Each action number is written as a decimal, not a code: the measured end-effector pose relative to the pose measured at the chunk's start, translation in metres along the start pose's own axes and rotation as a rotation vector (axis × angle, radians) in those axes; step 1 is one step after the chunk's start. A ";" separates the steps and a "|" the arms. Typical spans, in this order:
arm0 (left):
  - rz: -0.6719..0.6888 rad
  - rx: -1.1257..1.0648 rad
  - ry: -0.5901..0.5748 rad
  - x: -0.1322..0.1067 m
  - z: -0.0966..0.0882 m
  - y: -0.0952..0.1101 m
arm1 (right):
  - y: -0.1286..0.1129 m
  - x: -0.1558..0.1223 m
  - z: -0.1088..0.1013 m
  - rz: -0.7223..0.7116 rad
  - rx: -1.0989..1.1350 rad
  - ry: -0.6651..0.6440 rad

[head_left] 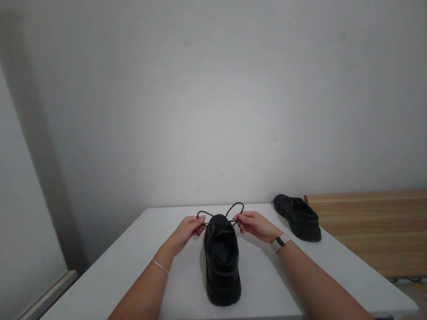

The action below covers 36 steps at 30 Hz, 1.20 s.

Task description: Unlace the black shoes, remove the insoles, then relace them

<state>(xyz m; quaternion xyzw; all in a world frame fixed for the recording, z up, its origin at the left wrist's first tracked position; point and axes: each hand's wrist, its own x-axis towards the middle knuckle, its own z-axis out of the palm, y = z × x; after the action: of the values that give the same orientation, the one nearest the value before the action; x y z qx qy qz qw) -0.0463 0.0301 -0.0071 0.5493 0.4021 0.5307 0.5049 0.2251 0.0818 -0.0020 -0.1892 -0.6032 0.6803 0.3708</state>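
A black lace-up shoe [223,277] stands upright on the white table in front of me, its heel towards me and its toe pointing at the wall. On the shoe's left side, my left hand [192,228] pinches a black shoelace [204,212] between thumb and fingers. My right hand [253,224] grips the lace on the other side in the same way. Between the hands and the shoe the lace curves up in two loops, the right one [242,204] standing taller. How the lace crosses at the shoe's tongue is too small to make out.
A second black shoe [301,220] lies near the right edge of the white table [133,267]. Beyond that edge is a wood-grain panel [375,233]. A grey wall [211,108] rises behind the table, and a pale panel [16,187] stands at the left.
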 end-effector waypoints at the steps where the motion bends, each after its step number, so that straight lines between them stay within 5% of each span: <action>1: 0.028 -0.038 0.024 0.001 -0.001 0.001 | 0.000 0.001 -0.001 -0.014 0.008 0.014; 5: 0.101 -0.178 0.051 0.000 -0.004 0.007 | 0.001 0.003 -0.003 -0.067 0.065 0.065; 15: 0.034 -0.295 -0.069 0.001 -0.009 0.009 | -0.002 0.004 -0.013 -0.150 0.136 0.140; 22: 0.030 -0.169 -0.118 0.004 -0.006 0.003 | -0.003 0.001 0.001 -0.062 0.019 -0.001; 36: 0.068 0.118 -0.062 0.001 0.008 -0.007 | 0.021 0.010 0.011 -0.037 -0.234 0.041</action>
<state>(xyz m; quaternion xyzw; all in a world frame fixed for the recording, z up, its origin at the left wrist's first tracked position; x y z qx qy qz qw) -0.0375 0.0315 -0.0129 0.6075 0.3979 0.5058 0.4656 0.2050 0.0817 -0.0184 -0.2340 -0.6741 0.5944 0.3710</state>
